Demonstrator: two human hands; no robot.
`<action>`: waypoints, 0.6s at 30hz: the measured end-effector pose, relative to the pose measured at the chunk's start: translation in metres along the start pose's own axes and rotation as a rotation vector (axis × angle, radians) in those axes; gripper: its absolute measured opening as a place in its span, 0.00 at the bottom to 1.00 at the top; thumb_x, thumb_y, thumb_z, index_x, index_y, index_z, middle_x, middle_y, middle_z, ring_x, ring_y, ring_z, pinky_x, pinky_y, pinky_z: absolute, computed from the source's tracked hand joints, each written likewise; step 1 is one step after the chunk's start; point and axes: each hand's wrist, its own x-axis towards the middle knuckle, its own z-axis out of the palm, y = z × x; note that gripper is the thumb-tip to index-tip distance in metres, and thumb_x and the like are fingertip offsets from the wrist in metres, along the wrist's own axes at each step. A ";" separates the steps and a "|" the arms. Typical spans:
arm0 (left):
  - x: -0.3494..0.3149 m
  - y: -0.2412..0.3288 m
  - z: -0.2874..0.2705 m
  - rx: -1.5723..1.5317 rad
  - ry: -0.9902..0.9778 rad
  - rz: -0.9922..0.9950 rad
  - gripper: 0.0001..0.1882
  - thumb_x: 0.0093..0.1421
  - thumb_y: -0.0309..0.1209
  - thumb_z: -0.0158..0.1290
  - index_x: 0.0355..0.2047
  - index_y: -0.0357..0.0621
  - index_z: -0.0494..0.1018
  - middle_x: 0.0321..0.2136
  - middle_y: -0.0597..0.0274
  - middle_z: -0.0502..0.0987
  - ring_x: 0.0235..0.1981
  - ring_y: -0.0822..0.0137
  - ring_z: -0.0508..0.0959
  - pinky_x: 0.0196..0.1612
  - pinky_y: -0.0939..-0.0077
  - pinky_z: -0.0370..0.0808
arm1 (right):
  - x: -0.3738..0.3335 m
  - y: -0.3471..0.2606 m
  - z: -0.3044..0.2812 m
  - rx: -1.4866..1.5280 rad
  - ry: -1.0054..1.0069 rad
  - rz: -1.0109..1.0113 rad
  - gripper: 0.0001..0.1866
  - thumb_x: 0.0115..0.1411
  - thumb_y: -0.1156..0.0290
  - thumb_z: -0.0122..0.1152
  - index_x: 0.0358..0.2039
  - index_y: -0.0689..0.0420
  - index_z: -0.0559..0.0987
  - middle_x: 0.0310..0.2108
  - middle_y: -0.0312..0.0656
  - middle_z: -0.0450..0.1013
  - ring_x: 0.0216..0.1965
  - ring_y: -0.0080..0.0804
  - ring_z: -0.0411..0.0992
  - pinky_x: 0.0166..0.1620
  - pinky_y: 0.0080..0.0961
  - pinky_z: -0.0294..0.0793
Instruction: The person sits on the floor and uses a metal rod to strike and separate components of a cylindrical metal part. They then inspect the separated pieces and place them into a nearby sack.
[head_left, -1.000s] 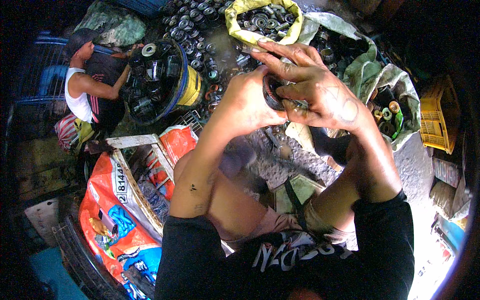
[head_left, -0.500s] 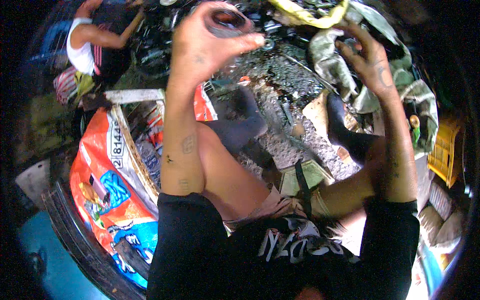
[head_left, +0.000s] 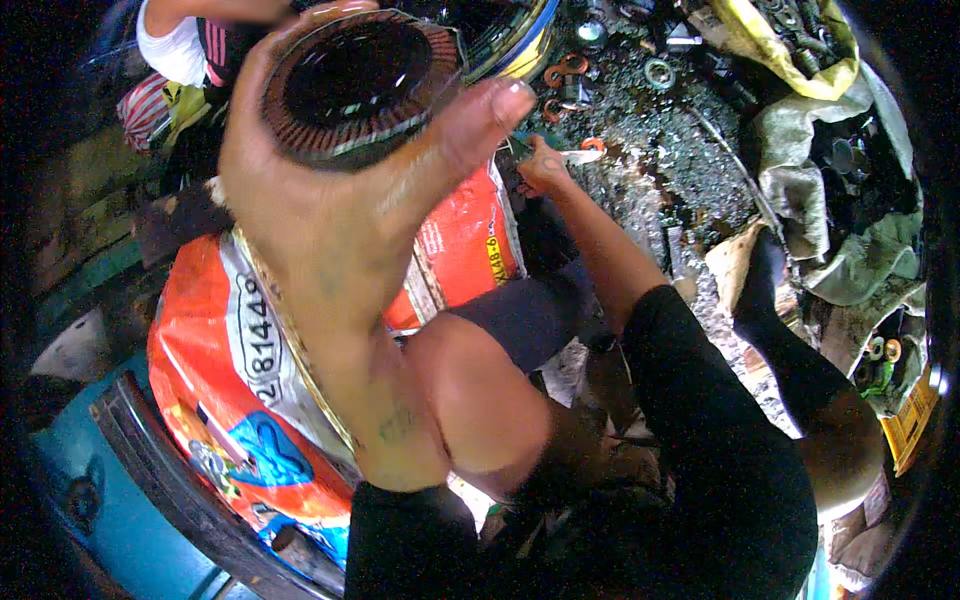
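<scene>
My left hand (head_left: 330, 200) is raised close to the camera and grips a round stator ring (head_left: 355, 85) with copper-coloured windings and a dark hollow centre. My thumb lies across its right side. My right hand (head_left: 540, 165) is stretched down to the gritty ground ahead. Its fingers are closed on a small metal tool (head_left: 582, 157) whose pale shiny tip sticks out to the right. Small orange and grey metal rings (head_left: 565, 72) lie on the dirt just beyond that hand.
An orange printed sack (head_left: 215, 350) lies at my left, over a blue tub (head_left: 90, 480). Another person (head_left: 175, 45) sits at the top left. A yellow sack (head_left: 790, 50) of metal parts, grey sacks (head_left: 830, 190) and a yellow crate (head_left: 910, 425) stand on the right.
My hands have come apart. The left hand has lifted the ring up toward the camera, and the right hand has dropped to the ground ahead. The view has tilted downward.
</scene>
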 end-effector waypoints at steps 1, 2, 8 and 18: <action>0.006 0.020 0.010 -0.083 -0.041 0.053 0.24 0.44 0.22 0.68 0.44 0.35 0.74 0.36 0.58 0.80 0.37 0.67 0.80 0.44 0.76 0.78 | 0.038 0.028 -0.035 -0.097 0.122 -0.025 0.34 0.54 0.57 0.64 0.59 0.55 0.66 0.41 0.51 0.79 0.40 0.46 0.79 0.41 0.39 0.80; -0.002 0.013 0.000 -0.042 -0.051 0.035 0.24 0.45 0.22 0.67 0.44 0.35 0.74 0.36 0.58 0.80 0.37 0.67 0.80 0.44 0.75 0.78 | 0.038 0.025 0.003 -0.186 0.105 -0.034 0.37 0.53 0.52 0.64 0.59 0.57 0.66 0.47 0.55 0.75 0.48 0.50 0.75 0.49 0.40 0.75; -0.005 -0.010 0.014 0.136 -0.285 0.579 0.25 0.45 0.22 0.67 0.45 0.36 0.72 0.38 0.56 0.79 0.40 0.67 0.79 0.47 0.74 0.77 | 0.084 0.068 -0.034 -0.460 0.457 -0.091 0.42 0.49 0.40 0.66 0.53 0.61 0.68 0.48 0.59 0.74 0.51 0.55 0.73 0.54 0.42 0.73; -0.005 0.022 0.018 -0.612 -0.116 0.363 0.40 0.33 0.23 0.76 0.48 0.38 0.69 0.42 0.60 0.76 0.43 0.69 0.77 0.50 0.73 0.76 | -0.147 0.006 -0.057 0.618 0.422 -0.243 0.25 0.55 0.67 0.64 0.47 0.58 0.60 0.42 0.49 0.73 0.34 0.41 0.75 0.38 0.42 0.80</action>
